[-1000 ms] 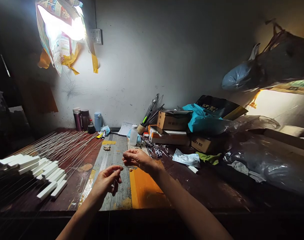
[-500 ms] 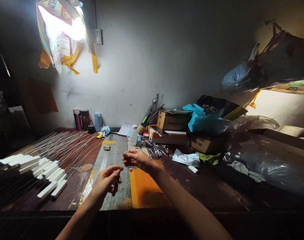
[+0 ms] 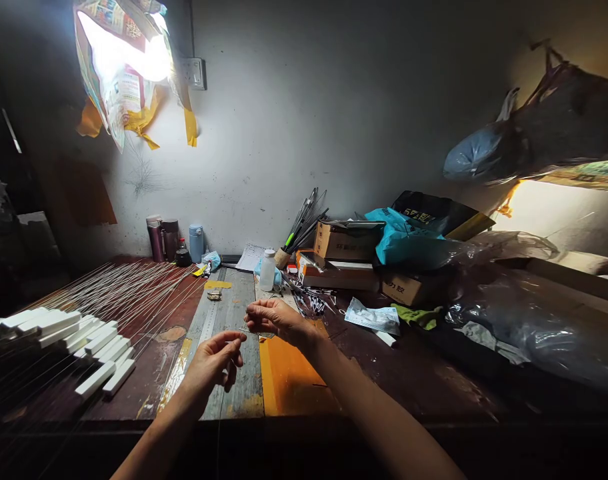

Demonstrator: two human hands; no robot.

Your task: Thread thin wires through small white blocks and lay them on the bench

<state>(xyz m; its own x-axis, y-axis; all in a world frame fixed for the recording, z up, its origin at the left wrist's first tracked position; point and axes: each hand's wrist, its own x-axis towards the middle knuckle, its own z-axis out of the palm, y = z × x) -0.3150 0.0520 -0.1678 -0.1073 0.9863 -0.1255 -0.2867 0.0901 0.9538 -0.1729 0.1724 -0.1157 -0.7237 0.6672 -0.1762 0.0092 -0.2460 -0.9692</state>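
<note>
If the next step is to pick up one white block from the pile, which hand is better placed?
Probably the left hand: the white blocks lie on its side, nearer than to the right hand.

The glaring white lamp wrapped in printed plastic [image 3: 134, 57] burns out to blank white at upper left; its light pools on the pale grey wall [image 3: 264, 133] and fades toward dark corners; a second warm, overexposed glow sits at right; the front edge of the dark red wooden table [image 3: 409, 400] sinks into shadow; the outer edges look stretched and smeared, the middle fairly sharp.
</note>
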